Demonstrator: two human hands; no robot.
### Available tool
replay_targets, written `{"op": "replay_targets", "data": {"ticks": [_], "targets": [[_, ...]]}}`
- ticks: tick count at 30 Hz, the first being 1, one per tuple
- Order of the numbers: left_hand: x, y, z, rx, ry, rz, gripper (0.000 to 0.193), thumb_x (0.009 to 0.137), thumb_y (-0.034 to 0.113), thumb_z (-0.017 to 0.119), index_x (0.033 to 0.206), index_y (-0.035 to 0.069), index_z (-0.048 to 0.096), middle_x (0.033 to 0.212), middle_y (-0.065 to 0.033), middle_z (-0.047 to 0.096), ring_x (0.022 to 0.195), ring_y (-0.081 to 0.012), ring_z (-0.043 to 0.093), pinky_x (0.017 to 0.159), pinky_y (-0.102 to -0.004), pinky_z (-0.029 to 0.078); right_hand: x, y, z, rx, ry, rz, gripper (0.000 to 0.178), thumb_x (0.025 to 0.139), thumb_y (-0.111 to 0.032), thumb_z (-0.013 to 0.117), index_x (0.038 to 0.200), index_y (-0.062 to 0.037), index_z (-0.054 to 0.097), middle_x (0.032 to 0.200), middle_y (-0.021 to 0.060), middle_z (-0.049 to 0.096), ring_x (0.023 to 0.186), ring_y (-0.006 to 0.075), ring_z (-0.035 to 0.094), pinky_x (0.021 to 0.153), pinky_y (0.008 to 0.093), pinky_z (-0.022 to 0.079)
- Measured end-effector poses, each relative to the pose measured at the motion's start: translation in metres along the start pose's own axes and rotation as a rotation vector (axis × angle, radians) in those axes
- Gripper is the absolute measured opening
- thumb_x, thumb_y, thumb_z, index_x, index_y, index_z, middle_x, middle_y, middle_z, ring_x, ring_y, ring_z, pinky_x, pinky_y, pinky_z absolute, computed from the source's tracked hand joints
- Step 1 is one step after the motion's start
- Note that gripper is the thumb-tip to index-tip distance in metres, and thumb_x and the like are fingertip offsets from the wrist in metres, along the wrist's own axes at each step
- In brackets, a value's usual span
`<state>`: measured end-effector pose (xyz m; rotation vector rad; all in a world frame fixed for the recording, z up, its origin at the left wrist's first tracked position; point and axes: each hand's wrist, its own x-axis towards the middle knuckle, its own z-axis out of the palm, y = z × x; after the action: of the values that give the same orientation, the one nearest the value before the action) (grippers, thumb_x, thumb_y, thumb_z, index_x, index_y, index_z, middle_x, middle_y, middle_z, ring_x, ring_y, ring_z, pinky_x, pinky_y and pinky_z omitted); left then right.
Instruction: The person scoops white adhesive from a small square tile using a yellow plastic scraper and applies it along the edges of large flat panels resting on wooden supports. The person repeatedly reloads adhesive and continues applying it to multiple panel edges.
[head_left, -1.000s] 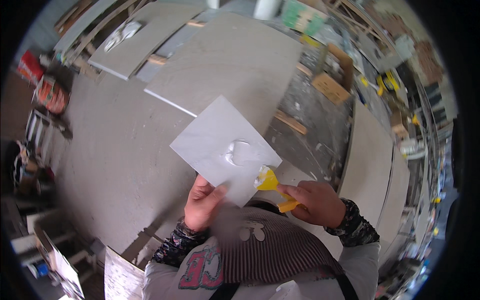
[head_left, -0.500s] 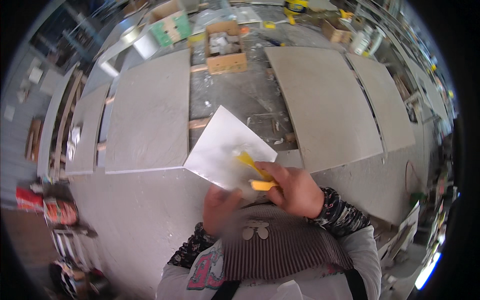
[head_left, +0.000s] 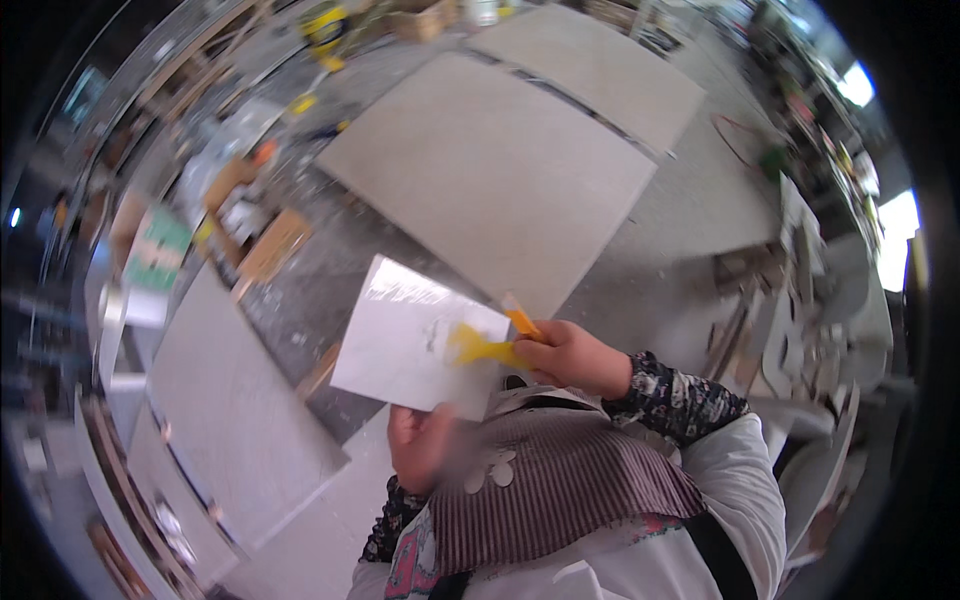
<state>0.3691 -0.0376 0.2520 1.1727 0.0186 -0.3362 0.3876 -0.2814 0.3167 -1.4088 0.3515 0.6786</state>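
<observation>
Gripping a white board [head_left: 395, 335] by its near edge with the left hand [head_left: 420, 450], with a blurred thumb above. Holding it over the striped apron [head_left: 570, 470], broad face up and turned askew. Clasping the handle of a yellow scraper [head_left: 470, 343] in the right hand [head_left: 580, 362], with the blade over the board's right part; too blurred to tell whether touching. Gripping in the same fist an orange-yellow tool [head_left: 522, 320], jutting forward near the board's right corner. Angling the right forearm, in a dark floral sleeve [head_left: 680, 402], in from the lower right.

Facing the near corner of a large grey panel [head_left: 500, 165], close to the board in the view but unclear in depth. Leaving a bare wedge of spattered work surface [head_left: 310, 290] between that and a left-hand panel [head_left: 235, 390]. Opening onto bare grey floor [head_left: 680, 270] at the right.

At the upper left, showing white pieces [head_left: 243, 215] inside an open cardboard box [head_left: 277, 243]. Just beside it, including a green-patched carton [head_left: 158, 250]; farther off, a yellow tub [head_left: 325, 28], too small to read inside.
</observation>
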Motion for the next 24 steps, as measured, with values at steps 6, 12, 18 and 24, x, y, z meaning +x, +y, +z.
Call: {"op": "replay_targets", "data": {"ticks": [6, 12, 18, 24], "targets": [[0.036, -0.007, 0.018, -0.091, -0.032, -0.176, 0.050, 0.091, -0.001, 0.049, 0.139, 0.004, 0.037, 0.130, -0.0164, 0.052, 0.113, -0.0299, 0.057, 0.091, -0.0482, 0.053, -0.031, 0.033, -0.053, 0.320, 0.082, -0.055, 0.026, 0.099, -0.028, 0.052, 0.105, -0.0032, 0.059, 0.072, -0.0020, 0.053, 0.056, 0.0055, 0.043, 0.050, 0.0210, 0.034], [0.109, -0.005, 0.051, -0.222, -0.026, -0.210, 0.051, 0.088, 0.006, 0.057, 0.136, 0.006, 0.042, 0.128, -0.0112, 0.054, 0.110, -0.0245, 0.060, 0.087, -0.0417, 0.056, -0.037, 0.088, -0.139, 0.727, 0.232, -0.304, 0.025, 0.099, -0.027, 0.055, 0.107, -0.0045, 0.057, 0.078, 0.0003, 0.056, 0.058, 0.0064, 0.041, 0.051, 0.0190, 0.032], [0.176, -0.026, 0.074, -0.217, -0.075, -0.270, 0.051, 0.085, 0.004, 0.059, 0.134, 0.001, 0.045, 0.131, -0.0115, 0.055, 0.117, -0.0245, 0.057, 0.092, -0.0406, 0.053, 0.010, 0.123, -0.215, 0.830, 0.414, -0.406, 0.027, 0.101, -0.029, 0.052, 0.114, -0.0049, 0.058, 0.077, -0.0017, 0.055, 0.056, 0.0039, 0.038, 0.050, 0.0169, 0.032], [0.202, -0.044, 0.081, -0.187, 0.004, -0.349, 0.049, 0.086, 0.001, 0.056, 0.134, 0.001, 0.046, 0.132, -0.0121, 0.055, 0.119, -0.0259, 0.055, 0.097, -0.0430, 0.050, 0.061, 0.115, -0.282, 0.854, 0.475, -0.422, 0.028, 0.102, -0.032, 0.051, 0.110, -0.0064, 0.058, 0.077, -0.0034, 0.054, 0.055, 0.0038, 0.035, 0.051, 0.0171, 0.032]]}}
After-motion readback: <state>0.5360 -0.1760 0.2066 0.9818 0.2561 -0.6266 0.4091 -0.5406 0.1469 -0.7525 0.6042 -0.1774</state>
